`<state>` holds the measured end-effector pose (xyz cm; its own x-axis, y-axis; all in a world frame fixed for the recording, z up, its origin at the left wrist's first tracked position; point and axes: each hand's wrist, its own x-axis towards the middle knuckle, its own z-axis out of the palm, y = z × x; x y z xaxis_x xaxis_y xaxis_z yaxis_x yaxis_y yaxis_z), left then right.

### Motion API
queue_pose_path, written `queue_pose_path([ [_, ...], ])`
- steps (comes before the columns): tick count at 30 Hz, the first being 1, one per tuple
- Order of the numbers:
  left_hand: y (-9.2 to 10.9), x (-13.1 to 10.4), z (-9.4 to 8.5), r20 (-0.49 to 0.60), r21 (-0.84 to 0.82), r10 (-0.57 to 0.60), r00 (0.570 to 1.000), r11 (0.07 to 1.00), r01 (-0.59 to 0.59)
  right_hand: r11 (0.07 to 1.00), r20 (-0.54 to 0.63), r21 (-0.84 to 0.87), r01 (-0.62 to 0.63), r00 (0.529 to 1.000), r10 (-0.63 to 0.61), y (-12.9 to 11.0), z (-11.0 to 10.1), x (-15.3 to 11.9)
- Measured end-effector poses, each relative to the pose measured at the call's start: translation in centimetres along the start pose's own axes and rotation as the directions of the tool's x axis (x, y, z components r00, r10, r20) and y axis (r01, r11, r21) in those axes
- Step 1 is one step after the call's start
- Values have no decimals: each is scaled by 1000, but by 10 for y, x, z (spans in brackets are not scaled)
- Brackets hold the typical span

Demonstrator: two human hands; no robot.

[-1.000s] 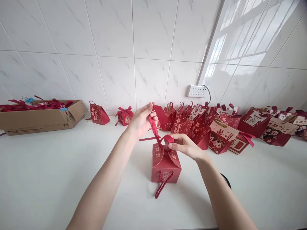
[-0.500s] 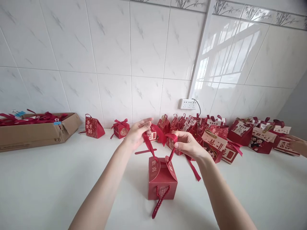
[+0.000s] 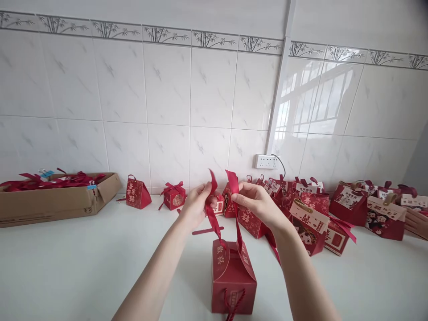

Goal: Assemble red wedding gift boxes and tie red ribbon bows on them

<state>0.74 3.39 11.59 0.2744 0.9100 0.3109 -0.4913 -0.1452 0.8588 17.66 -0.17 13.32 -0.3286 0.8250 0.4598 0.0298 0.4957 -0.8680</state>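
A dark red gift box [image 3: 234,285] with gold lettering and a twisted cord handle stands upright between my forearms. Red ribbon [image 3: 213,218] rises from its curved top flaps in two strands. My left hand [image 3: 197,205] pinches the left strand, whose tip points up past the fingers. The right strand is pinched in my right hand [image 3: 256,200], its broad end standing above the thumb. Both hands are above the box, a short distance apart.
Many red gift boxes [image 3: 349,203] crowd the right side, where another person's hand [image 3: 416,223] shows. A cardboard carton [image 3: 50,207] of red ribbons stands left. Two small boxes sit by the wall, below a power strip [image 3: 266,161].
The camera has tilted up, so the scene sits lower. The ribbon strands, crossing or looped between my hands before, now stand apart with their ends upward.
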Motion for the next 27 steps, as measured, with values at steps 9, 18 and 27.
queue_pose_path([
  [9, 3, -10, 16, -130, 122, 102, 986, 989, -86, 989, -108, -146, -7, 994, -9, -4, -5, -4],
  [18, 8, -26, 28, -37, 441, 222, 974, 879, -184, 982, -161, -182, 48, 984, -78, -7, -10, -10],
  [27, 7, -36, 35, 88, 528, 250, 964, 809, -258, 969, -275, -228, 96, 948, -158, -22, -7, -21],
])
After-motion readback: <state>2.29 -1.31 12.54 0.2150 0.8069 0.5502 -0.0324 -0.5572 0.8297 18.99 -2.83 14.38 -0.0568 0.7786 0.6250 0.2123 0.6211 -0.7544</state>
